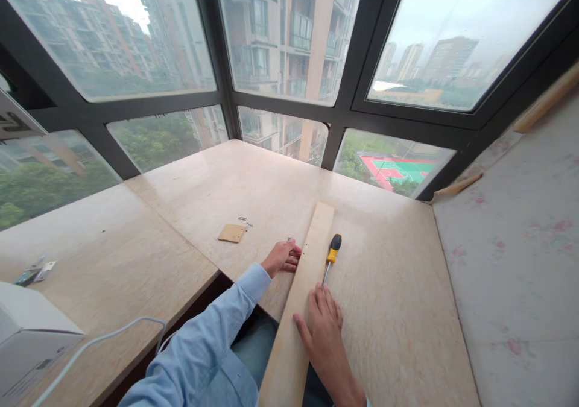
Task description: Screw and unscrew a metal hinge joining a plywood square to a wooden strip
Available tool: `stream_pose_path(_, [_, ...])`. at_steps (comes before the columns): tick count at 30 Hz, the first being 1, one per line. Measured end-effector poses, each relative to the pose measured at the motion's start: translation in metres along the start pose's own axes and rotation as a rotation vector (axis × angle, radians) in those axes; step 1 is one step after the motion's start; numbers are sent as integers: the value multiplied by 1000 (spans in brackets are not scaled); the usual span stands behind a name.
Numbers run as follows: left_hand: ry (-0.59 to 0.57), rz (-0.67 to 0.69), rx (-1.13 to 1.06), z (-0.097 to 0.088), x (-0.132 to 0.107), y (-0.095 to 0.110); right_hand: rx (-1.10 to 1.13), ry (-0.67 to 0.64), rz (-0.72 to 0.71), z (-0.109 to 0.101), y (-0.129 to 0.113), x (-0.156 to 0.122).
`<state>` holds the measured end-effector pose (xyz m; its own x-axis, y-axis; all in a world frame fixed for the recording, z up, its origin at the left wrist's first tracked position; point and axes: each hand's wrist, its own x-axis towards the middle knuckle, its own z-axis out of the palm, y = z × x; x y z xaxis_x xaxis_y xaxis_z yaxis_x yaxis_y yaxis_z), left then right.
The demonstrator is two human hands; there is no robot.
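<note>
A long pale wooden board [312,256] lies lengthwise in front of me, its near end jutting past the table edge over my lap. Small dark holes show near its left edge. My left hand [284,257] is beside that edge, thumb and finger pinched on a tiny metal piece that looks like a screw [290,239]; the fingers partly hide it. Fingers extended, my right hand [323,328] lies flat across the board's right edge. Just beyond its fingertips is a screwdriver [334,249] with a yellow and black handle, its shaft pointing back toward the hand.
Left of the board are a small brown square piece [232,233] and a few loose screws [246,226]. Farther left lie metal hardware [38,272], a white box [31,340] and a white cable [104,339]. Windows border the tabletop [384,310]; a papered wall [511,262] stands right.
</note>
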<state>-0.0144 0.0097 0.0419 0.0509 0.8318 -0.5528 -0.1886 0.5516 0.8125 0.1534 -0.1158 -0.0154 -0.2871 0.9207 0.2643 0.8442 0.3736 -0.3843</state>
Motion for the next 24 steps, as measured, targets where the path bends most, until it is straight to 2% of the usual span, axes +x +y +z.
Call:
stream_pose_path(6, [62, 22, 43, -12, -4, 10, -1, -77, -20, -2, -15, 11])
stream_pose_path(11, [99, 33, 72, -39, -3, 24, 34, -209, -37, -1, -43, 37])
stream_pose_path(14, [163, 67, 134, -56, 2, 36, 108, -296, -78, 7, -59, 62])
stream_pose_path(20, [394, 215, 545, -86, 19, 53, 256, -367, -193, 34, -80, 109])
stream_pose_path(24, [459, 300, 697, -102, 21, 51, 278, -365, -230, 49, -92, 128])
